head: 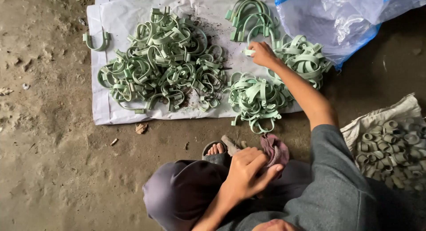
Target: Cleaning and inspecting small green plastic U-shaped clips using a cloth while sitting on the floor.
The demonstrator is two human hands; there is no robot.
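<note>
Here, right hand [262,54] closed, pinching a green clip [249,52] above a pile [255,100] on the white sheet [113,22]; left hand [246,173] loosely curled, fingers on a pink cloth [274,149] at the knee.

- The floor [53,137] is bare packed earth, grey-brown, uneven and pitted with shallow dents and scuffs.
- A dry leaf fragment [141,128] lies on the earth just off the edge of a white sheet [106,111] spread flat on the ground.
- Small pebbles and bits of debris [25,86] are scattered along the left side.
- A clear plastic bag with blue trim [350,17] lies crumpled at the upper right.
- A pale woven sack [381,117] sits open at the right edge.
- The light is soft, dim and even, with no hard shadows.
- No walls, windows or furniture show in this view.
</note>
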